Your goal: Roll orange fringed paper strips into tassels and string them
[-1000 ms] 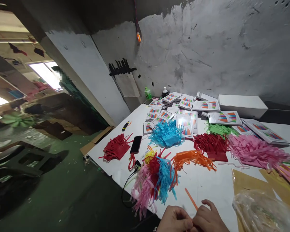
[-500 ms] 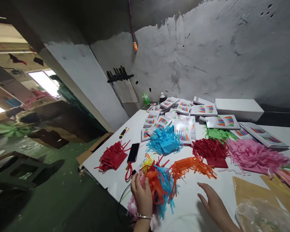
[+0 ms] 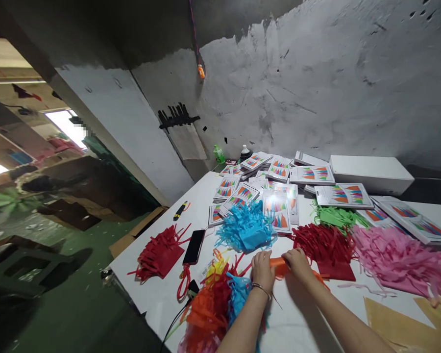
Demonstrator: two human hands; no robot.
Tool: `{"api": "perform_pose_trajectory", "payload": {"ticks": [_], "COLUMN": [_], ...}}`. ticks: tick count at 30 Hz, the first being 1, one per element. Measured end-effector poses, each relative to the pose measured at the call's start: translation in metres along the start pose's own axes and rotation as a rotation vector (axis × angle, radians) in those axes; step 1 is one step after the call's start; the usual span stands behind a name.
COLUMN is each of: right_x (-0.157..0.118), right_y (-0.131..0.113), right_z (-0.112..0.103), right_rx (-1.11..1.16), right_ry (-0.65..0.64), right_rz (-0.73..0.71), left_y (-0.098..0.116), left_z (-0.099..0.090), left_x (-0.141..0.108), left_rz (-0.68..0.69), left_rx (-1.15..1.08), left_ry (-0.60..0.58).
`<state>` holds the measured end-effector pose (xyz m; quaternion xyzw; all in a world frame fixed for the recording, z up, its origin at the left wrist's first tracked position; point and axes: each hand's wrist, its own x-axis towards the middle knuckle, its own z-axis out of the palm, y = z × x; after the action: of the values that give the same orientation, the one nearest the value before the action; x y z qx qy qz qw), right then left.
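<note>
Gripping the orange fringe piece (image 3: 279,267) on the white table (image 3: 308,318), the left hand (image 3: 262,269) and right hand (image 3: 297,262) are clenching their fingers around it between the blue and red piles. Apparently they are gathering it; lifting it calls for keeping the strands together.

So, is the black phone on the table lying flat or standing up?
Lying flat: the black phone rests face up on the white table beside the red fringe.
</note>
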<state>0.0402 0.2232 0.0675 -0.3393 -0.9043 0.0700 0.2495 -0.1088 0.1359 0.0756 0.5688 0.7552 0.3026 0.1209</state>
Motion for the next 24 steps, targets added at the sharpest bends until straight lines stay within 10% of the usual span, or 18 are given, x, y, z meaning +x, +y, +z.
{"api": "perform_pose_trajectory", "payload": {"ticks": [4,9,15,24], "right_x": [-0.046,-0.152,-0.252,-0.285], "right_y": [0.006,-0.005,-0.05,-0.078], "right_z": [-0.018,-0.022,-0.014,-0.002], "right_rx": [-0.035,-0.159,-0.19,-0.003], "right_ry": [0.069,0.228,0.126,0.157], "right_rz": [-0.051,-0.389,-0.381,-0.066], "left_y": [-0.009,-0.025,-0.041,-0.042], "left_z": [0.005,0.051,0.067,0.035], "left_x": [-0.011,-0.109,-0.204,-0.223], "left_rz": [0.162,0.637,0.642,0.601], "left_rx": [0.026,0.199,0.25,0.223], "left_ry": [-0.042,0.246,0.067,-0.142]}}
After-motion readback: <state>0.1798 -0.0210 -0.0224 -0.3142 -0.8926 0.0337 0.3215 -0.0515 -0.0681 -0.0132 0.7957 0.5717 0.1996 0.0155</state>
